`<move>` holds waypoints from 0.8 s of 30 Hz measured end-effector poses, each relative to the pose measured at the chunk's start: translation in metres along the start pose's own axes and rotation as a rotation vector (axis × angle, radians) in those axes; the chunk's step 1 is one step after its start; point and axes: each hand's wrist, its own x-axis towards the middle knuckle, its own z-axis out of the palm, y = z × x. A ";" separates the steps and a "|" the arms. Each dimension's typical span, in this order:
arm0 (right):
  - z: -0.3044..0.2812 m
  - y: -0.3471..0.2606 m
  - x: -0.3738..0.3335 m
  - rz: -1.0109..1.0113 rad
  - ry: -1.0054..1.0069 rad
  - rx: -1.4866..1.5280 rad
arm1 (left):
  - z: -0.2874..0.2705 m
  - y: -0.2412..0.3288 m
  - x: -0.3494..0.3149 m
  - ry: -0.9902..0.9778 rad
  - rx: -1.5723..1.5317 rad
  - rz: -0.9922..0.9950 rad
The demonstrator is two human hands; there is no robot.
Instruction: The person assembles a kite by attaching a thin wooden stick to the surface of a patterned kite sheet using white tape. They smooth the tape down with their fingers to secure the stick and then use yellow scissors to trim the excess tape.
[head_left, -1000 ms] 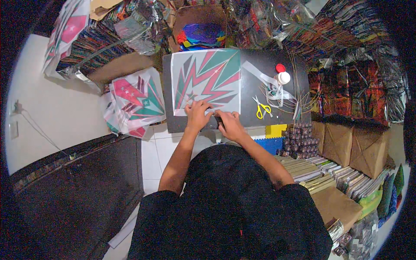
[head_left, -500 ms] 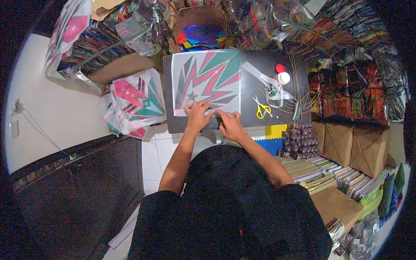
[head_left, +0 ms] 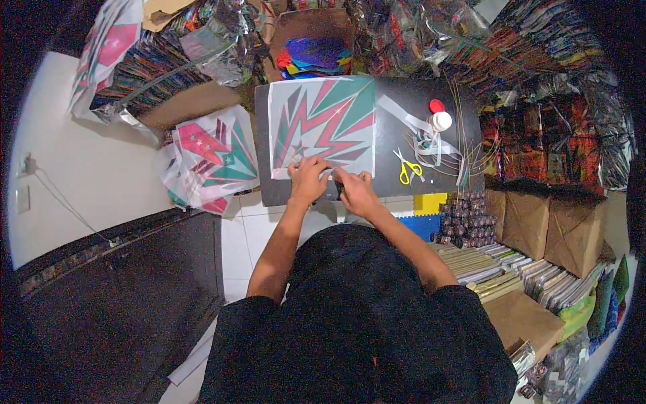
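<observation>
A square white sheet [head_left: 324,108] with green, pink and dark angular shapes lies on a dark table [head_left: 397,178]. My left hand [head_left: 309,178] rests over its near edge, fingers curled and pressed together on the sheet. Close beside it, my right hand [head_left: 356,191] pinches at the same near edge, thumb and forefinger closed. The fingertips of both hands nearly meet there, and they hide what lies between them. To the right lie yellow-handled scissors [head_left: 408,170], blades parted, and a white bottle [head_left: 441,122] beside a red cap [head_left: 437,106].
White strips [head_left: 405,114] and thin bendy sticks [head_left: 464,124] lie on the table's right side. More patterned sheets [head_left: 215,155] sit left of the table. Stacked spools [head_left: 468,219], brown boxes [head_left: 525,219] and a cardboard box [head_left: 313,30] of coloured sheets stand around.
The hands stay at the sheet's near edge, with only small finger shifts. The whole view has shifted very slightly.
</observation>
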 end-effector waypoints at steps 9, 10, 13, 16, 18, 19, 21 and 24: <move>0.005 0.005 -0.001 0.021 -0.042 -0.078 | -0.003 0.001 -0.007 0.022 0.002 0.034; 0.004 0.004 -0.001 0.009 -0.026 -0.073 | -0.004 0.001 -0.007 0.022 0.005 0.039; 0.004 0.005 -0.002 0.016 -0.044 -0.099 | -0.002 0.000 -0.008 0.022 -0.002 0.047; 0.005 0.006 -0.002 0.023 -0.050 -0.066 | 0.001 -0.002 -0.010 0.032 -0.004 0.049; 0.000 0.001 -0.002 0.022 -0.048 -0.082 | 0.003 -0.005 -0.012 0.048 0.000 0.057; -0.003 -0.001 -0.002 0.020 -0.048 -0.090 | 0.005 -0.006 -0.014 0.060 0.004 0.065; 0.001 0.002 -0.002 0.011 -0.041 -0.108 | 0.005 -0.008 -0.016 0.069 0.000 0.058; 0.001 0.003 -0.002 -0.004 -0.043 -0.110 | 0.000 -0.014 -0.022 0.104 0.010 0.004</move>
